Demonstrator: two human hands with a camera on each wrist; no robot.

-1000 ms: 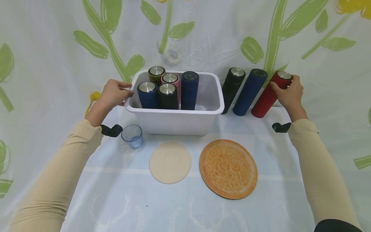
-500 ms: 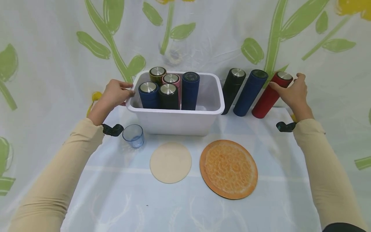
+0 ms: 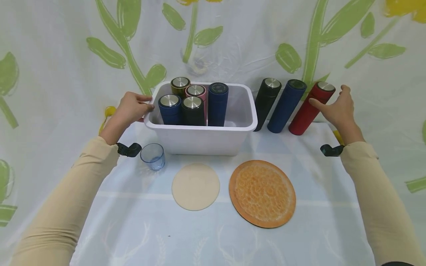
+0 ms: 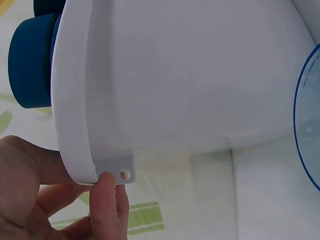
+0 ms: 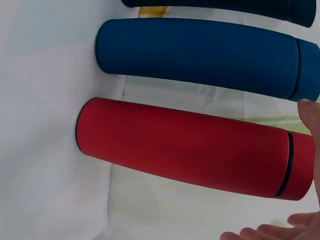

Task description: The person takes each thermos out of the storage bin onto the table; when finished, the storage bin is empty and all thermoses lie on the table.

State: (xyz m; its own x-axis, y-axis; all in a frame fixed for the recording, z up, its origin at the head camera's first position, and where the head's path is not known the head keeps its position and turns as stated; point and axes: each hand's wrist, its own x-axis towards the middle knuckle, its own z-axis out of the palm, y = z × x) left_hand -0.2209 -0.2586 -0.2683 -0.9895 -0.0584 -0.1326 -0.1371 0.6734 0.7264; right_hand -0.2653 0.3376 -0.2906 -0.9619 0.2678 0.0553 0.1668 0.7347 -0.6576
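Observation:
My left hand [image 3: 133, 107] pinches the left end of a white plastic tub [image 3: 199, 139]; in the left wrist view the fingers [image 4: 105, 205] are at its rim and a small holed tab. Inside the tub stand several thermos flasks, among them a blue one with a dark lid [image 3: 217, 105] and a black one with a silver lid [image 3: 193, 112]. A red thermos [image 3: 306, 112] stands on the table at the right. Around its lid end my right hand [image 3: 341, 109] is spread, thumb in front of it, fingers apart from it.
Left of the red thermos stand a blue thermos [image 3: 286, 107] and a black thermos [image 3: 266, 105], beside the tub. A clear glass [image 3: 153, 157] is near the tub's left front. A beige disc [image 3: 195, 187] and a round, pastry-patterned mat [image 3: 263, 194] lie in front.
My right hand has let go of the red thermos; its fingers have spread and the wrist has shifted right. The left hand and the tub stay as they were.

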